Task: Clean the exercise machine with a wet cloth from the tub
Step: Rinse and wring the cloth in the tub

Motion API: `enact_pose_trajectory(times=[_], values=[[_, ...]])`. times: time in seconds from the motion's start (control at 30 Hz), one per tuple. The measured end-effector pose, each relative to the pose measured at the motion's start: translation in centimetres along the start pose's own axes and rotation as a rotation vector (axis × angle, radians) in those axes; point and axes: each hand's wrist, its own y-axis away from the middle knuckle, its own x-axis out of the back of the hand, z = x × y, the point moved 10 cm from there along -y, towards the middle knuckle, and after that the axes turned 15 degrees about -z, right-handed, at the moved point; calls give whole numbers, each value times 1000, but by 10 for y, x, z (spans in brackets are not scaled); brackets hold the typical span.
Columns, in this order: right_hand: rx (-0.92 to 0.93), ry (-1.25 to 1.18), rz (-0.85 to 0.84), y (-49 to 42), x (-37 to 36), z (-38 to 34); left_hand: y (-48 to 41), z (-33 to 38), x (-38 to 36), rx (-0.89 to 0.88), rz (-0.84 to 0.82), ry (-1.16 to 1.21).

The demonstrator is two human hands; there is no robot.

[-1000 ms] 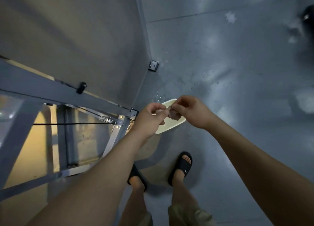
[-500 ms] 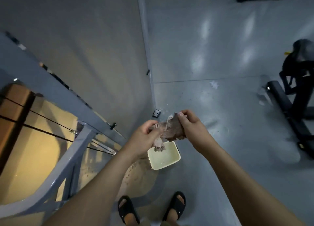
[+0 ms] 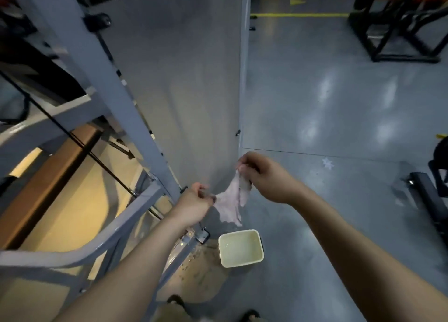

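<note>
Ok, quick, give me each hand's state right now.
Left hand: pinches one corner of the cloth.
Right hand: pinches the cloth's upper edge, holding it spread above the tub.

The grey floor (image 3: 339, 118) shines with soft reflections. Far back, yellow lines (image 3: 300, 14) cross it beside a black metal frame (image 3: 388, 33). At the right edge stands low black equipment (image 3: 429, 200), and a small white scrap (image 3: 327, 163) lies near it.
</note>
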Motion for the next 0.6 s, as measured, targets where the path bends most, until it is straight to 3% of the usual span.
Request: enact_pose_trajectory(times=[0.07,0.2,0.27,0.37,0.43,0.5,0.6], values=[[5,-8,31,-7,2,-7,4,22,4,-116,33,-99],[22,-51,14,-24,-1,-27,6,52,-8,-283,-131,72],[22,-114,24,-31,2,-36,1,61,-4,-341,-118,22],[-18,-202,132,-37,22,-40,-5,68,17,-401,-53,-40],[-79,-139,238,-36,40,-40,-1,73,35,-429,-41,31],[-164,-103,252,-40,49,-34,-1,72,55,-428,-33,277],[-231,-210,135,-53,42,-24,-19,47,71,-304,-76,876]])
